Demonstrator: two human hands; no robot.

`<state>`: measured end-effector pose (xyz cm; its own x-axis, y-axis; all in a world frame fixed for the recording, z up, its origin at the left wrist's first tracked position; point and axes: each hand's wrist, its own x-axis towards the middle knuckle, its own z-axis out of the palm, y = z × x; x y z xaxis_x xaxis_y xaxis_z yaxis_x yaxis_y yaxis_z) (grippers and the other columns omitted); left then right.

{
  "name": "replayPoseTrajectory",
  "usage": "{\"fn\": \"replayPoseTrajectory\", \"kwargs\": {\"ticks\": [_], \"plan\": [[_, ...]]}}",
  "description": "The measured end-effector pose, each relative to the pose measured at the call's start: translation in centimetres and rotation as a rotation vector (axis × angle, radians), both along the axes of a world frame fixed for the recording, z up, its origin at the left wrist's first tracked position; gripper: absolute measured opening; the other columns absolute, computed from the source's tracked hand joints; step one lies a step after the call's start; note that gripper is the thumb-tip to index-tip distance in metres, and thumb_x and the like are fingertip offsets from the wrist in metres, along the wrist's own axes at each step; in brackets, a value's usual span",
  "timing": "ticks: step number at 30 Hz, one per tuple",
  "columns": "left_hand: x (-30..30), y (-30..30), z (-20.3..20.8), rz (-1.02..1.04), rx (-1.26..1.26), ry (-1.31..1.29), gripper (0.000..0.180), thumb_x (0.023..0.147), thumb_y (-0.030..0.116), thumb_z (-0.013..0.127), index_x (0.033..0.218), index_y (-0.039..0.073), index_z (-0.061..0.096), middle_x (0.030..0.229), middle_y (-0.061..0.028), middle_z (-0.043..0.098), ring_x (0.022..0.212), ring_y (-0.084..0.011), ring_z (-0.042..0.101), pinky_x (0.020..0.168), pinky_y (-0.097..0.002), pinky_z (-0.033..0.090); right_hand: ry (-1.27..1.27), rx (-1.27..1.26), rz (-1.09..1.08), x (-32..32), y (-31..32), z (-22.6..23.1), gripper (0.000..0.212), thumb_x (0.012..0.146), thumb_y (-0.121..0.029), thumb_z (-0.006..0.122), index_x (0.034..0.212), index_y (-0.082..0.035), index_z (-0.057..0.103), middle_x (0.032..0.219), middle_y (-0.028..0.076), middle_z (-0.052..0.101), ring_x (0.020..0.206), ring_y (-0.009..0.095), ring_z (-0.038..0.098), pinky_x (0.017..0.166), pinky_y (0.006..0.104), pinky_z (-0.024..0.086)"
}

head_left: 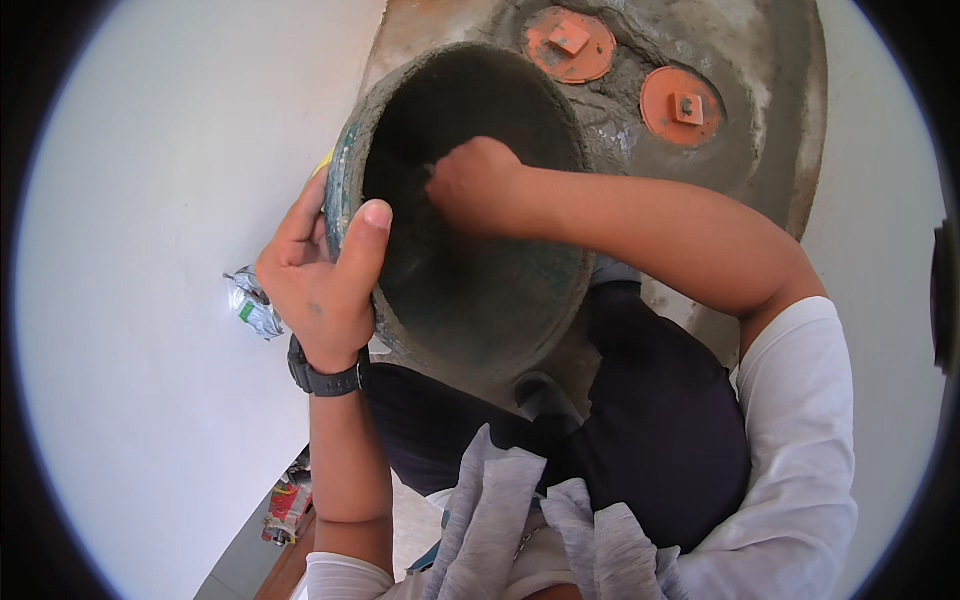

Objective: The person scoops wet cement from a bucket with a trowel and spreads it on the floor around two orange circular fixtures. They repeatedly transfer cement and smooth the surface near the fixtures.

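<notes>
A round, cement-crusted bucket is tipped with its mouth toward me, and its dark inside is smeared with grey. My left hand is closed on its left rim, with the thumb over the edge and the fingers around the outside. Deep in the mouth is my right hand, curled into a fist. A small pale bit shows at its fingers, but what it grips is lost in the shadow.
Two round orange caps, the farther one and the nearer one, sit in wet grey mortar beyond the bucket. White walls rise on both sides. A crumpled silver packet lies left of my wrist. My dark-trousered legs are bent below the bucket.
</notes>
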<state>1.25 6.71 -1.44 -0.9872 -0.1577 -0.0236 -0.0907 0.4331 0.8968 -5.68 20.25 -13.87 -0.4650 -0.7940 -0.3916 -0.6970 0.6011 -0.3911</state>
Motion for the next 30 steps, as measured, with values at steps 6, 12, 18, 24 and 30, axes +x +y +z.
{"fn": "replayPoseTrajectory", "kwargs": {"ticks": [6,12,18,24,30], "plan": [[-1.4,1.9,-0.7,-0.06,-0.011,-0.003,0.055,0.082,0.014,0.083,0.126,-0.013,0.063,0.1,-0.0088,0.072,0.088,-0.0088,0.062,0.08,-0.0217,0.05,0.224,-0.006,0.011,-3.4,-3.2,-3.4,0.023,0.092,-0.023,0.065,0.109,-0.015,0.078,0.111,0.005,0.076,0.104,0.026,0.073,0.074,0.0446,0.059],[-2.1,3.6,-0.8,-0.047,-0.009,-0.007,0.05,0.081,0.016,0.084,0.12,-0.012,0.068,0.091,-0.0032,0.07,0.075,-0.006,0.056,0.071,-0.0182,0.046,-0.113,-0.024,-0.096,1.5,-3.8,-5.5,0.023,0.094,-0.022,0.061,0.108,-0.014,0.078,0.114,0.009,0.075,0.108,0.026,0.072,0.084,0.0426,0.058],[-2.7,4.2,-0.5,0.046,-0.175,-0.05,0.045,0.083,0.016,0.083,0.118,-0.01,0.07,0.083,0.0007,0.067,0.071,-0.0026,0.051,0.066,-0.0162,0.041,0.228,-0.122,0.263,-1.1,2.7,-2.5,0.018,0.091,-0.02,0.06,0.092,-0.014,0.077,0.096,0.006,0.077,0.093,0.026,0.075,0.072,0.0407,0.057],[-3.5,4.2,-0.6,0.068,-0.116,-0.011,0.042,0.086,0.016,0.08,0.118,-0.009,0.071,0.074,0.0058,0.06,0.063,0.0002,0.041,0.059,-0.0163,0.031,0.272,-0.245,0.125,-1.6,0.0,-3.6,0.017,0.088,-0.022,0.06,0.083,-0.016,0.076,0.089,0.005,0.076,0.087,0.024,0.074,0.071,0.0408,0.055],[-3.2,2.3,-0.5,0.127,-0.108,0.035,0.042,0.087,0.018,0.079,0.119,-0.009,0.071,0.07,0.0089,0.053,0.063,0.0003,0.038,0.058,-0.0175,0.027,0.35,-0.189,0.169,-1.3,3.3,-5.8,0.016,0.086,-0.022,0.061,0.083,-0.016,0.075,0.095,0.006,0.074,0.093,0.025,0.073,0.083,0.0416,0.052]]}}
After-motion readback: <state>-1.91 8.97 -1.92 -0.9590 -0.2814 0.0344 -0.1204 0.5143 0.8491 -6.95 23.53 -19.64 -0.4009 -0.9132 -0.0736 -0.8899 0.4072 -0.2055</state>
